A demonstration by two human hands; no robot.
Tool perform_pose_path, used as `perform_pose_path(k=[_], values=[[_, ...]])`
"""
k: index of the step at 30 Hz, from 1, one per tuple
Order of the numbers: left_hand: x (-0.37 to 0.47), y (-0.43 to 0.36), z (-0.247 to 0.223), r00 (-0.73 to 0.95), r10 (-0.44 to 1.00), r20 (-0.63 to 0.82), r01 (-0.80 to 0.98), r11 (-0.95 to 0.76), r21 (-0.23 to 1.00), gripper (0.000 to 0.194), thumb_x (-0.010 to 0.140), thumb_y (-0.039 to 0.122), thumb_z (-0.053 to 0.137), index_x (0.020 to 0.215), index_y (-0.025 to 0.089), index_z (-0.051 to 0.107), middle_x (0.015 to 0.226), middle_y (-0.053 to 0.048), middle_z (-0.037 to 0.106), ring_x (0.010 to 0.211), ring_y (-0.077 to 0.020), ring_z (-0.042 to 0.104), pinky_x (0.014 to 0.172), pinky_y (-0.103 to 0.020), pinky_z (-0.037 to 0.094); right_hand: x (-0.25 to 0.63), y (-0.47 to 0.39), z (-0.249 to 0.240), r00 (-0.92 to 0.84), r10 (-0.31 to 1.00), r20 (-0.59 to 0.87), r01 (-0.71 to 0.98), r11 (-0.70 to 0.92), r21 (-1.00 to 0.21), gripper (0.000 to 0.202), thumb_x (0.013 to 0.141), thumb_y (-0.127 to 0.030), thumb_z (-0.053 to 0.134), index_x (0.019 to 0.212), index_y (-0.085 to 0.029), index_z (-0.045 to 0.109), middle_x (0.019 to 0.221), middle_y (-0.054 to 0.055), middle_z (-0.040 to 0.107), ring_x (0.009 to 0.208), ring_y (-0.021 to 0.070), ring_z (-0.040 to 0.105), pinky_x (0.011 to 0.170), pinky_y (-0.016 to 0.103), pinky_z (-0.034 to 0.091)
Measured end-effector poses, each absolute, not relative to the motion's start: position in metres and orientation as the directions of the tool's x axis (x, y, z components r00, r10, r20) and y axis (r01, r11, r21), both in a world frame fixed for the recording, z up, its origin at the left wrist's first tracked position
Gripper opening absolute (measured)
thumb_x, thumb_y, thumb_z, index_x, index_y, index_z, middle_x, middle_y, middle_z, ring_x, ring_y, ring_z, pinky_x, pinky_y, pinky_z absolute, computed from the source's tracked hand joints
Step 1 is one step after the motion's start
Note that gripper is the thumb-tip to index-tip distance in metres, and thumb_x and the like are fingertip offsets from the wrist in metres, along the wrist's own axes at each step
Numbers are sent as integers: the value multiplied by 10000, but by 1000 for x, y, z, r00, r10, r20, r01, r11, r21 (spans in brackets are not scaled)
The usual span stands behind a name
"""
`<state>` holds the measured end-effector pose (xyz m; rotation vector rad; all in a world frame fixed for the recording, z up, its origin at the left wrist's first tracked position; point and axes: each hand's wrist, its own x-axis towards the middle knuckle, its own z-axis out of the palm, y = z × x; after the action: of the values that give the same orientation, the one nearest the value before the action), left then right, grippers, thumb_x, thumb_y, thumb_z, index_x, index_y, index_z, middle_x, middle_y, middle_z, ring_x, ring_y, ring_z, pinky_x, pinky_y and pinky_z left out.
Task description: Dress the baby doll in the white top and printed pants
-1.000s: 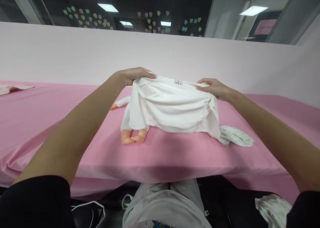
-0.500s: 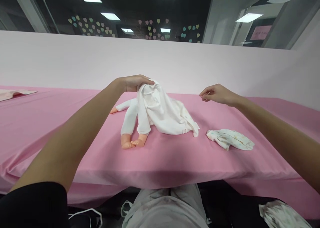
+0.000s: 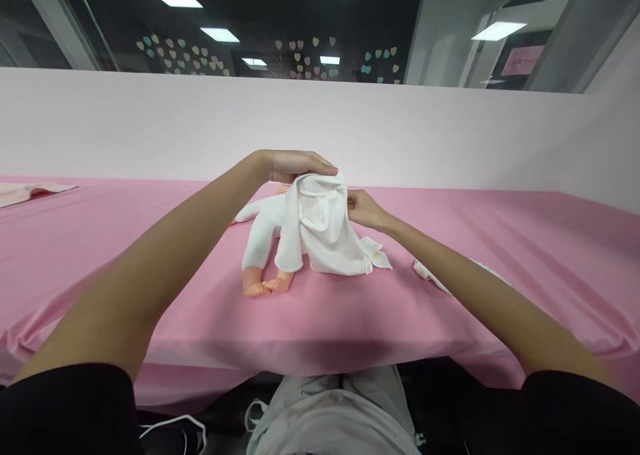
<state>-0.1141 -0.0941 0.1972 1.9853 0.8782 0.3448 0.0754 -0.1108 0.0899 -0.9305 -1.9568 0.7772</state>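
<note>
A baby doll (image 3: pixel 263 232) in white clothing lies on the pink-covered table, its bare feet toward me and its head mostly hidden. Over its upper body hangs a white baby garment (image 3: pixel 327 232), wrong side partly showing, with a small label at its lower edge. My left hand (image 3: pixel 305 164) grips the garment's top edge, thumb hidden and fingers stretched along the cloth. At the garment's right side, my right hand (image 3: pixel 367 208) has its fingers curled against the fabric; the fingertips are partly hidden behind it.
A folded patterned cloth (image 3: pixel 433 276) lies to the right, partly covered by my right forearm. At the far left is a pale pink cloth (image 3: pixel 30 192). The pink tablecloth (image 3: pixel 320 315) hangs over the near edge, and a white wall (image 3: pixel 320 128) stands behind.
My right hand has moved left from above the table to the garment's side. My left hand has shifted right, carrying the garment's top edge with it; more of the doll's torso shows.
</note>
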Motion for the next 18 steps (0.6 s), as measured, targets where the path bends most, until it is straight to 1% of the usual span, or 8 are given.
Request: perform_pose_path(k=[2, 4, 7, 10, 13, 16, 18], values=[[-117, -93, 199, 684, 725, -78, 445, -330, 832, 186, 765, 302, 665, 678, 141, 633, 710, -24, 574, 687, -141, 554, 663, -246, 429, 76, -112, 92, -387, 861, 330, 242, 440, -865, 237, 638, -133, 606, 857, -159, 695, 857, 30, 695, 849, 194, 627, 738, 302, 501], [-122, -91, 200, 677, 732, -70, 446, -333, 831, 192, 769, 314, 662, 692, 140, 640, 708, -26, 571, 705, -148, 565, 676, -251, 433, 82, -113, 93, -397, 876, 274, 150, 356, -922, 256, 643, -135, 568, 863, -169, 696, 859, 30, 692, 843, 187, 622, 725, 298, 497], [-128, -88, 200, 703, 706, -86, 447, -344, 826, 207, 770, 339, 663, 709, 143, 640, 719, -27, 575, 714, -149, 566, 690, -256, 443, 92, -115, 93, -487, 840, 239, 92, 321, -943, 317, 650, -124, 568, 936, -188, 687, 946, 30, 690, 917, 185, 620, 829, 330, 494], [-130, -88, 198, 702, 705, -100, 459, -342, 820, 212, 760, 341, 674, 704, 140, 635, 726, -35, 584, 739, -163, 575, 700, -264, 455, 92, -117, 90, -614, 757, 222, 120, 368, -922, 396, 681, -139, 630, 1071, -205, 650, 1085, 36, 667, 1047, 186, 594, 964, 376, 450], [-128, -92, 197, 654, 749, -106, 497, -319, 807, 201, 742, 325, 695, 688, 140, 638, 726, -41, 595, 786, -192, 593, 723, -278, 466, 83, -120, 88, -686, 701, 197, 153, 403, -902, 399, 694, -159, 659, 1089, -207, 630, 1143, 38, 643, 1080, 175, 580, 996, 384, 438], [-127, -94, 198, 597, 794, -110, 546, -303, 781, 188, 721, 319, 718, 674, 152, 647, 733, -40, 605, 822, -218, 606, 747, -294, 474, 76, -120, 84, -678, 722, 137, 237, 391, -890, 316, 664, -163, 695, 976, -180, 644, 1014, 29, 672, 984, 169, 612, 948, 370, 468], [-129, -93, 199, 589, 800, -117, 563, -302, 770, 183, 711, 324, 728, 676, 160, 653, 736, -39, 609, 836, -231, 609, 753, -304, 479, 76, -118, 81, -649, 753, 114, 296, 387, -874, 242, 661, -195, 713, 891, -165, 644, 917, 18, 676, 910, 163, 622, 889, 349, 490]])
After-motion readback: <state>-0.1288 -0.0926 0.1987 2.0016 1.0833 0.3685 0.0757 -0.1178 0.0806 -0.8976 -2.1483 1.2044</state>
